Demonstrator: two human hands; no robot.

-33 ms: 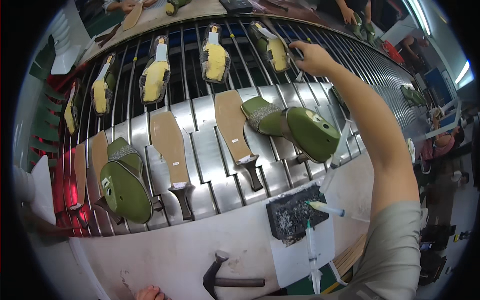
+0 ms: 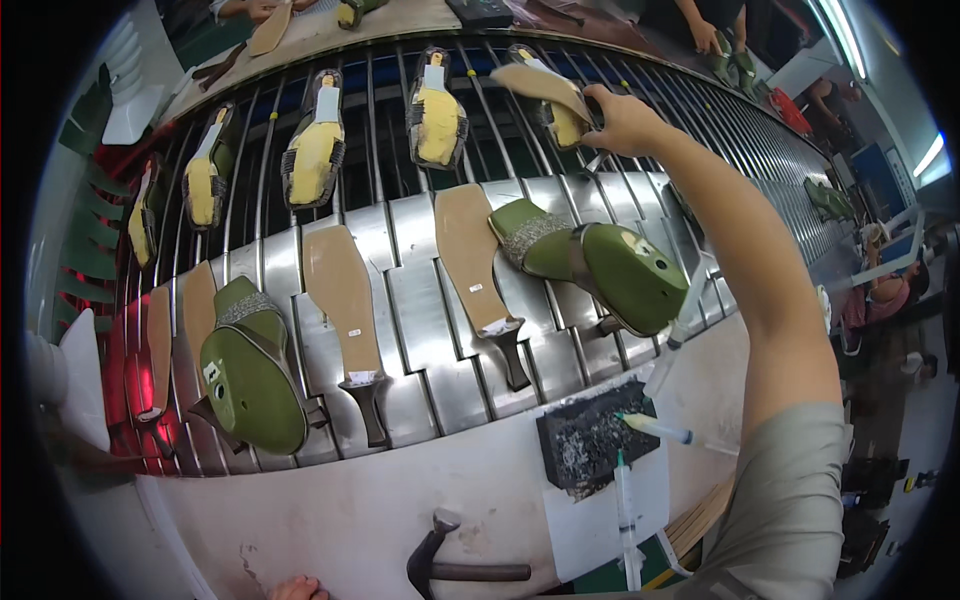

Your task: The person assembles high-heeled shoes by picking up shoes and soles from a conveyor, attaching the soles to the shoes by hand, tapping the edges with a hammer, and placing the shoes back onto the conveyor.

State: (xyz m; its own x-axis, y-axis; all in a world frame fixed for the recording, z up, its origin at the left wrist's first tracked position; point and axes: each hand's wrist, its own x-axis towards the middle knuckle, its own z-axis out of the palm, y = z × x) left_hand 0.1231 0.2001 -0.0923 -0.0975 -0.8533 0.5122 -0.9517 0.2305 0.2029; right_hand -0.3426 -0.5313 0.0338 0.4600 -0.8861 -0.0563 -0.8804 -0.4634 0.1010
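My right hand (image 2: 628, 122) reaches over the far conveyor and grips a tan shoe sole (image 2: 540, 88) by its end, fingers and thumb closed round it. The sole, slightly blurred, hangs over an upturned shoe upper with a yellow-coated bottom (image 2: 562, 125) and partly covers it. Leftward stand more upturned uppers (image 2: 437, 125) with yellow bottoms. On the nearer metal slats lie tan heeled soles (image 2: 468, 255) and green lasted shoes (image 2: 630, 270). Only a bit of my left hand (image 2: 300, 588) shows at the lower edge, above the bench; its fingers are mostly cut off.
A hammer (image 2: 465, 571) lies on the pale bench (image 2: 350, 520). Syringes (image 2: 625, 510) rest on and beside a dark block (image 2: 580, 440) at the right. Across the conveyor, another person's hands (image 2: 705, 40) hold green shoes; a second person's hand (image 2: 262, 10) is at far left.
The tan sole in my right hand has swung into view, its flat face now over the far right upper. The view has shifted slightly; my left hand stays at the lower edge.
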